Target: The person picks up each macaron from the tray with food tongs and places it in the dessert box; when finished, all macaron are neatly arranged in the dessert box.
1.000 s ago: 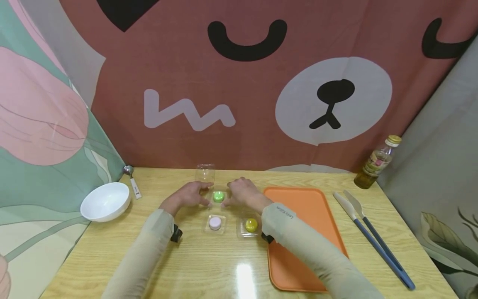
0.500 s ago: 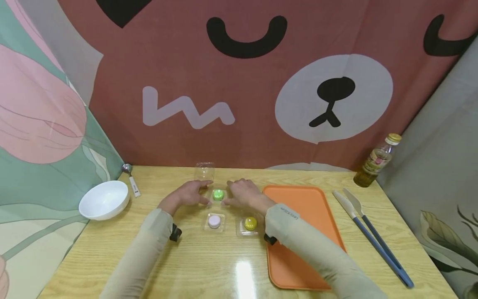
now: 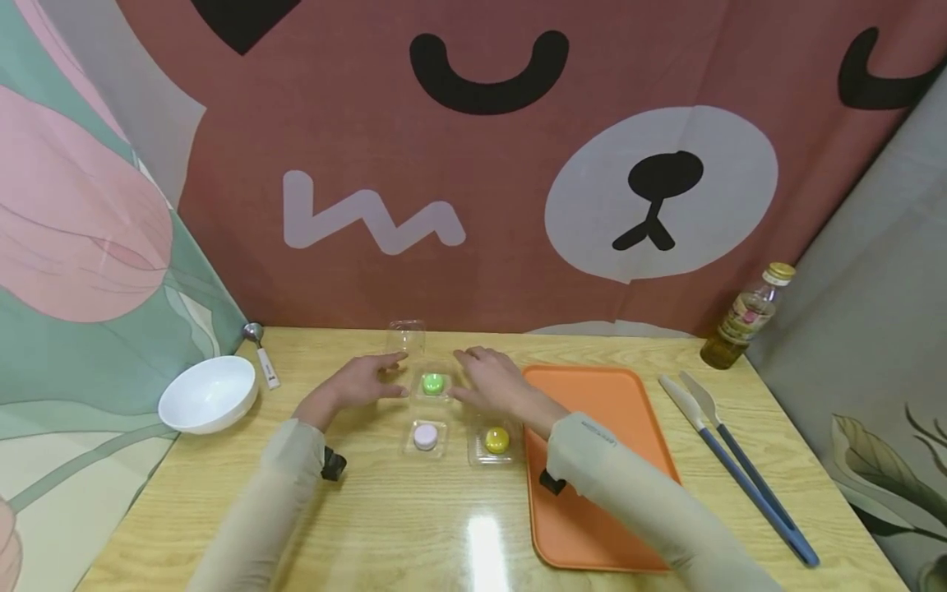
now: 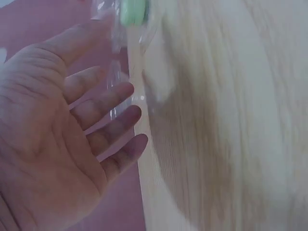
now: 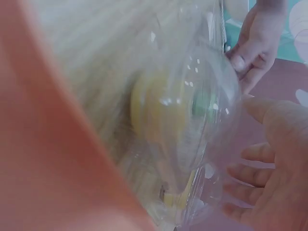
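Note:
A round green macaron [image 3: 432, 383] sits in a small clear plastic box between my two hands. My left hand [image 3: 362, 380] is to its left, fingers relaxed and spread, with nothing in its grasp. On the other side my right hand [image 3: 491, 378] has its fingertips close to the box, loosely extended and holding nothing. The left wrist view shows the left palm [image 4: 48, 134] beside the green macaron. Nearer to me lie a lilac macaron [image 3: 425, 437] and a yellow macaron [image 3: 497, 440], each in a clear plastic box.
Behind the left hand stands another clear plastic container [image 3: 406, 335]. An orange tray [image 3: 592, 526] lies under the right forearm. Blue-handled tongs [image 3: 750, 477] and an oil-like bottle [image 3: 747, 316] are at right; a white bowl [image 3: 209, 395] and spoon [image 3: 262, 355] at left.
My hands have drawn apart from the green macaron's box, the left one leftward and the right one slightly rightward. The macarons stay in place.

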A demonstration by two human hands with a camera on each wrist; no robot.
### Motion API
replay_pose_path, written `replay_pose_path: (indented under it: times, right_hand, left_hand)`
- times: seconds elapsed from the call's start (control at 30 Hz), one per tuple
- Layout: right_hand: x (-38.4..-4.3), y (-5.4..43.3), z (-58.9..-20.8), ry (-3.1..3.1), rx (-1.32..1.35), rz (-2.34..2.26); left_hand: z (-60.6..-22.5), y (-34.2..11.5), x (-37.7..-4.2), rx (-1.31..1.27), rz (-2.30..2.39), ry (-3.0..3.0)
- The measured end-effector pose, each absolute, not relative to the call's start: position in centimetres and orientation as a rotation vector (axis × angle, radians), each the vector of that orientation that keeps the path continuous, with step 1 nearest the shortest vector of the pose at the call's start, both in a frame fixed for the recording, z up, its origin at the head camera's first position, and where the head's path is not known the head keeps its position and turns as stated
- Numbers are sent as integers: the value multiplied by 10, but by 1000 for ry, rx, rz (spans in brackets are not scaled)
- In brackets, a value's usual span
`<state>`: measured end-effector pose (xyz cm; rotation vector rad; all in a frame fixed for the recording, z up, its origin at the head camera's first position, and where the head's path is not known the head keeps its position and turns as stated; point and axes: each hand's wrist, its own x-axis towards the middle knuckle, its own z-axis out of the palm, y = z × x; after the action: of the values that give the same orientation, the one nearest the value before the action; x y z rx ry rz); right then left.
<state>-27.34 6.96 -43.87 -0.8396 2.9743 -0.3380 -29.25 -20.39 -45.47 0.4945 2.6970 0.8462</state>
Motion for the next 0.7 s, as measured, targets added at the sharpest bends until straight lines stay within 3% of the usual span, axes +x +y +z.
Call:
replay_pose_path:
  times: [0.33, 0.7]
  right_hand:
    - [-238, 75, -437, 2989, -1005, -351]
    - [-211, 62, -445, 2932, -1067, -71]
  left_hand:
    - [-451, -232, -308, 13, 1203, 2621]
    - [-455, -222, -320, -263, 1473, 2388]
